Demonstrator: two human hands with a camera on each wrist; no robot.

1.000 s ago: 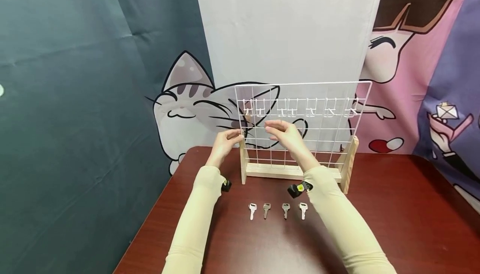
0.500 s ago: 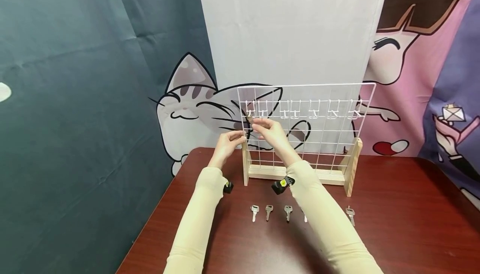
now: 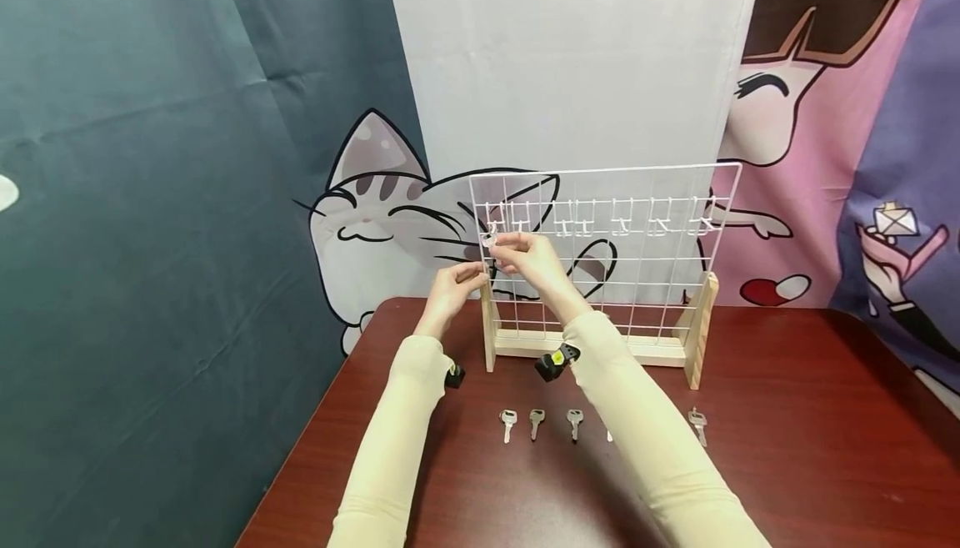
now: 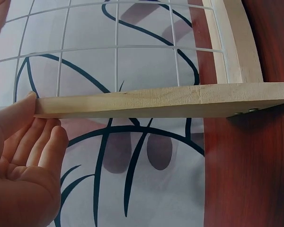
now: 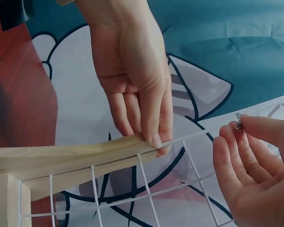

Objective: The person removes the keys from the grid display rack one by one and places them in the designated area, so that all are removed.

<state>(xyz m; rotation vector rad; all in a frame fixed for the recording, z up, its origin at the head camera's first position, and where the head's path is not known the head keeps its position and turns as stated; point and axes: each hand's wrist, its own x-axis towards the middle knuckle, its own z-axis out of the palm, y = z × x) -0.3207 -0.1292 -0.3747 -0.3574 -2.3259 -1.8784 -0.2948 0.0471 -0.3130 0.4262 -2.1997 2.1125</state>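
Observation:
A white wire grid rack (image 3: 600, 283) on wooden feet stands at the back of the table, with a row of white hooks (image 3: 564, 228) near its top. My left hand (image 3: 452, 289) holds the top of the left wooden upright (image 4: 132, 101) between thumb and fingers. Just below the leftmost hook, my right hand (image 3: 531, 263) pinches a small metal key (image 3: 489, 240). In the right wrist view only a bit of that key (image 5: 239, 122) shows between thumb and fingertip; whether it touches the hook cannot be told.
Several keys lie in a row on the red-brown table, among them a left one (image 3: 508, 425) and a right one (image 3: 697, 425). The right sleeve (image 3: 645, 423) partly covers one. Printed curtains (image 3: 585, 56) hang behind the rack.
My right hand has moved left to the key at the leftmost hook and now pinches it. My left hand has stayed on the upright. The key at far right has come into view.

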